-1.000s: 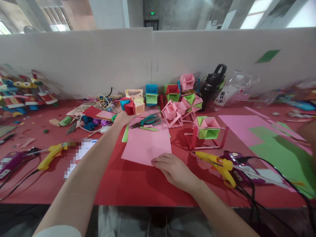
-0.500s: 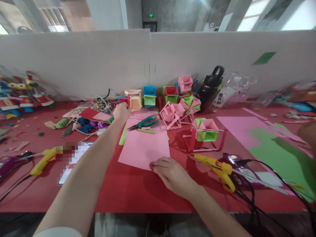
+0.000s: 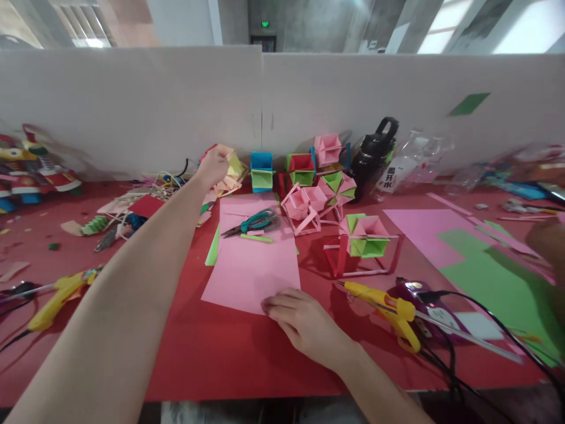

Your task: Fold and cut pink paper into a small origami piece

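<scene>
My left hand [image 3: 214,166] reaches to the back of the table, fingers closed on a folded-paper model [image 3: 236,171] in peach, yellow and red. The model is tilted, and the hand partly hides it. My right hand [image 3: 304,324] lies open and relaxed at the near edge of a pink paper sheet [image 3: 251,274], its fingertips at the corner. On that sheet lie teal-handled pliers [image 3: 256,222] and a narrow green strip [image 3: 256,238]. Beside the left hand's model stands a blue and green paper model [image 3: 262,171].
More paper models [image 3: 366,238] stand right of the sheet, near a black bottle [image 3: 376,153] and plastic bottles [image 3: 401,165]. Yellow glue guns [image 3: 384,300] [image 3: 57,303] with cords lie on both sides. A white partition [image 3: 154,106] closes the back. Another person's hand [image 3: 547,244] shows at right.
My left hand has closed on the peach and yellow paper model and tipped it up. The right hand stays at the sheet's corner. The view has shifted slightly.
</scene>
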Motion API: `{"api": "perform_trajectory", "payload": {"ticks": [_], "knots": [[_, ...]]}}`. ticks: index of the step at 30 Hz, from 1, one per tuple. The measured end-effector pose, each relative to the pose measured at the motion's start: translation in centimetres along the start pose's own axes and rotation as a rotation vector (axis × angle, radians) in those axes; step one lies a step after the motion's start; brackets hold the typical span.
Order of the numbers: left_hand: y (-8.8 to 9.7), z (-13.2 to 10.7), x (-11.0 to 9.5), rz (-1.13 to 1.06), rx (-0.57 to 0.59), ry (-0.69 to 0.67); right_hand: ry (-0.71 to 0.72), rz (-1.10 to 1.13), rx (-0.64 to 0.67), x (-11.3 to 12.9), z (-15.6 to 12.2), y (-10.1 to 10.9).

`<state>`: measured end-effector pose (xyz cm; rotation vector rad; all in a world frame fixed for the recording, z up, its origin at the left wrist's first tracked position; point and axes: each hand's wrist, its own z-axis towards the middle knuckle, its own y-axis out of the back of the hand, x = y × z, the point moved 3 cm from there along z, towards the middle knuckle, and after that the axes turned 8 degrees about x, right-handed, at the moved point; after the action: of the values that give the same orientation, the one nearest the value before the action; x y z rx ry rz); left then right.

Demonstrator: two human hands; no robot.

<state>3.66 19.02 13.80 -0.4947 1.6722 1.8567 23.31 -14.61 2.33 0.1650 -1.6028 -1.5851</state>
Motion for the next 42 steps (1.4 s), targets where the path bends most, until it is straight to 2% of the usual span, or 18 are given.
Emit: {"api": "perform_trajectory", "payload": {"ticks": [3, 7, 10, 13, 19, 23, 27, 32, 37, 39, 42], "knots": [[-0.8, -0.5, 0.7, -0.012, -0.009, -0.029, -0.017, -0.009, 0.001, -0.1, -0.1, -0.1], [-2.6, -1.9, 3.7, 0.062, 0.065, 0.001, -0.001, 0.005, -0.009, -0.1, -0.1, 0.0], [-3.9, -2.8, 6.1, 0.092, 0.072, 0.031, 0.007, 0.021, -0.014, 0.0, 0.0, 0.1], [-5.1, -3.3, 7.1, 0.113, 0.127, 0.007, -0.013, 0.046, -0.023, 0.0, 0.0, 0.1], [-6.5, -3.3, 5.9, 0.149, 0.197, -0.090, -0.033, 0.090, -0.027, -0.2, -0.1, -0.1], [-6.8, -3.0, 5.8, 0.089, 0.118, -0.081, -0.035, 0.089, -0.026, -0.2, -0.1, -0.1], [-7.1, -3.2, 6.8, 0.083, 0.044, 0.008, -0.033, 0.104, -0.027, -0.2, -0.1, 0.0], [-5.7, -5.0, 7.5, 0.115, -0.054, 0.082, -0.021, 0.132, -0.031, -0.1, 0.0, 0.0], [-3.7, -7.1, 7.0, 0.224, -0.143, 0.128, -0.021, 0.131, -0.030, 0.0, 0.2, 0.1], [-4.2, -7.6, 6.2, 0.242, -0.077, 0.055, -0.020, 0.131, -0.028, 0.1, 0.3, 0.2], [-6.1, -8.1, 4.5, 0.301, 0.150, -0.093, -0.018, 0.133, -0.031, 0.0, 0.3, 0.2]]}}
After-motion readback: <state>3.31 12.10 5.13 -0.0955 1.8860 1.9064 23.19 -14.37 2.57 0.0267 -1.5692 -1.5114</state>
